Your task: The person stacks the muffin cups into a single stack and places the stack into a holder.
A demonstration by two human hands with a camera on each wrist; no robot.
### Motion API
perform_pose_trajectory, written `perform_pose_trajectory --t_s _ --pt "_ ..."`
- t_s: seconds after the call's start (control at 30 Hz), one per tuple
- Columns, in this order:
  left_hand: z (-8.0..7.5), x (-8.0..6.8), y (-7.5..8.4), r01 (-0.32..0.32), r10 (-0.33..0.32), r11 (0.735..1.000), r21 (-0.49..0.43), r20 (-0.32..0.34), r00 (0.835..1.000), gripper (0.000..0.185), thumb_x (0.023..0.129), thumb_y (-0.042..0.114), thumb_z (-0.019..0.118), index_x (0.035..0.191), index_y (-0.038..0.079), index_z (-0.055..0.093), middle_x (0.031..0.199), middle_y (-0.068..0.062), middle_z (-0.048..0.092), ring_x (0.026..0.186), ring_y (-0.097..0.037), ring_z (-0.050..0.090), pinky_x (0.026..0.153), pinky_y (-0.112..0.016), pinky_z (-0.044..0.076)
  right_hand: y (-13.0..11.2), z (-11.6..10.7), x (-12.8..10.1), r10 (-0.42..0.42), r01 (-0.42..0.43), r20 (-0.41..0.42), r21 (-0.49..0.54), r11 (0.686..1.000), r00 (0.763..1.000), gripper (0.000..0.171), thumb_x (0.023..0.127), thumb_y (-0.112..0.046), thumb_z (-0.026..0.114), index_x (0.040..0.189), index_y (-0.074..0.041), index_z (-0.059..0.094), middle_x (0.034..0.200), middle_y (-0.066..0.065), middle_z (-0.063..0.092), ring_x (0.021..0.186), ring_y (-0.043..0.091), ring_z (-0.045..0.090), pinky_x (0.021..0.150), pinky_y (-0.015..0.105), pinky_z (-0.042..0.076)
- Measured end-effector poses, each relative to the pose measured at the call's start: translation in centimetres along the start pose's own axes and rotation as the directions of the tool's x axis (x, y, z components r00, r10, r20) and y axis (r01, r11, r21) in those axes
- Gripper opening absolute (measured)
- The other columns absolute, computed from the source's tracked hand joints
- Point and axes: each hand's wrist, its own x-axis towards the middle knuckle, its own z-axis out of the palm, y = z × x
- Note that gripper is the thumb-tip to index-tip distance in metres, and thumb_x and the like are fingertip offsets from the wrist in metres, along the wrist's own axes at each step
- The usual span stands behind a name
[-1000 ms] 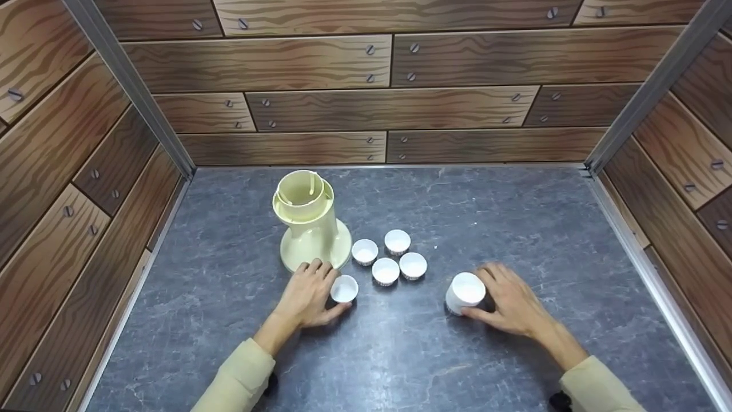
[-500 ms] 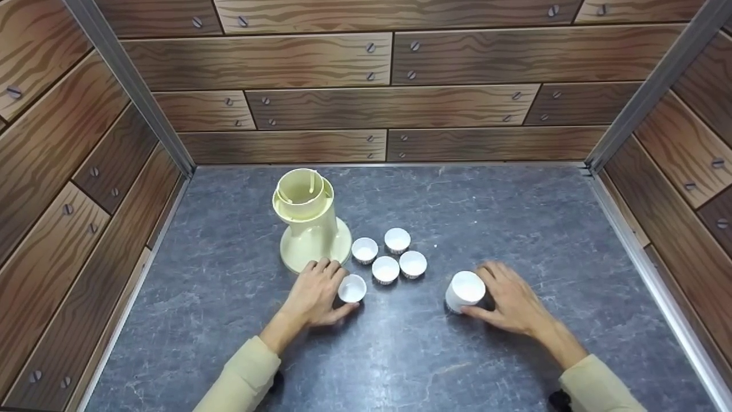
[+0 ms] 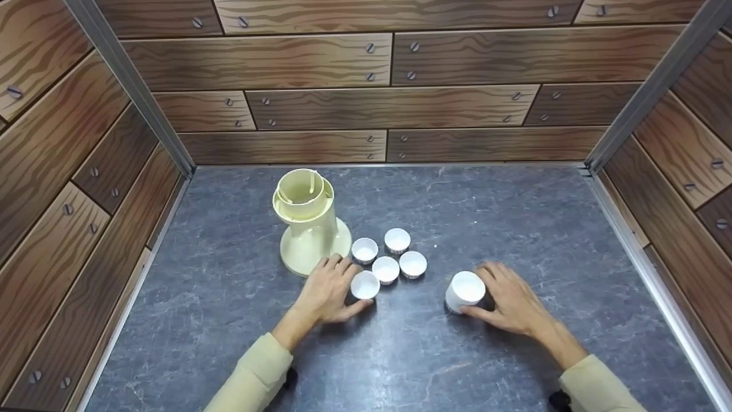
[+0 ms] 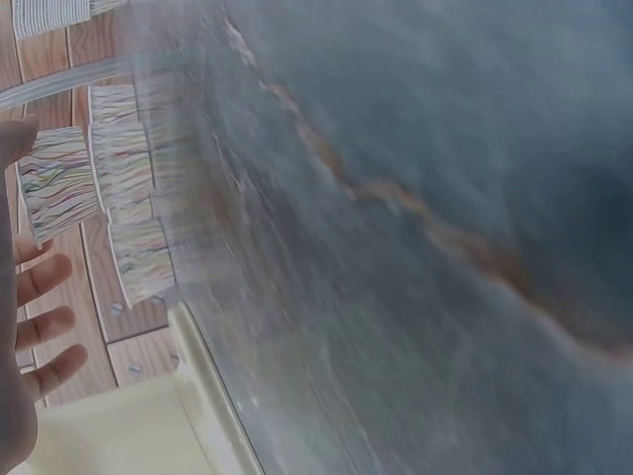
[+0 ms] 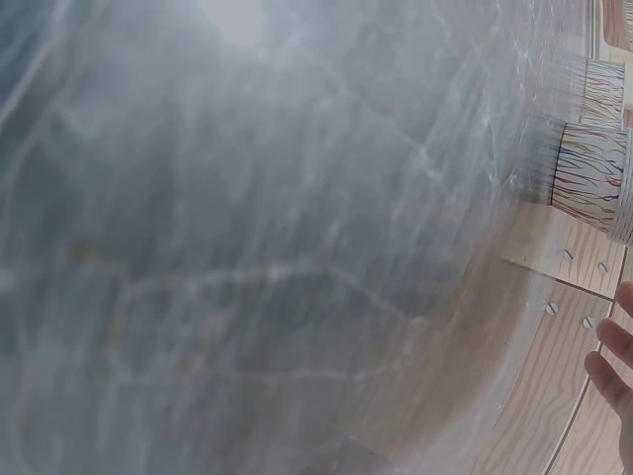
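My left hand (image 3: 329, 292) holds a small white cup (image 3: 365, 285) between thumb and forefinger, its other fingers spread. In the left wrist view this cup (image 4: 57, 178), streaked with coloured lines, sits higher off the tabletop than the cups beyond it. Several matching cups stand close together just past it, among them a near one (image 3: 385, 270) and a right one (image 3: 413, 264). My right hand (image 3: 506, 300) grips a taller white stack of cups (image 3: 465, 290) standing at the right, thumb in front and fingers behind. Its upper part looks ribbed in the right wrist view (image 5: 623, 203).
A pale yellow-green plastic stand (image 3: 311, 229) with a wide round base and an open tube top rises just behind my left hand. The dark marbled tabletop (image 3: 514, 212) is bounded by wood-patterned walls (image 3: 389, 109) at the back and both sides.
My left hand has carried its cup to the right and slightly away from me, up to the group of cups. The right hand and its stack have stayed in place.
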Motion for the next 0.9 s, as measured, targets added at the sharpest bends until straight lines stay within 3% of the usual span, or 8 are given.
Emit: perform_pose_trajectory --t_s 0.9 --pt "1.3 2.9 3.0 -0.047 0.046 0.999 -0.018 -0.084 0.995 0.062 0.086 0.071 0.058 0.111 0.014 0.064 0.102 -0.004 0.061 0.096 -0.025 0.055 0.082 -0.039 0.047 -0.1 0.1 -0.1 0.005 -0.005 -0.014 0.0 1.0 1.0 0.069 0.08 -0.062 0.078 0.122 -0.009 0.063 0.116 0.007 0.058 0.106 0.026 0.056 0.089 0.05 0.047"
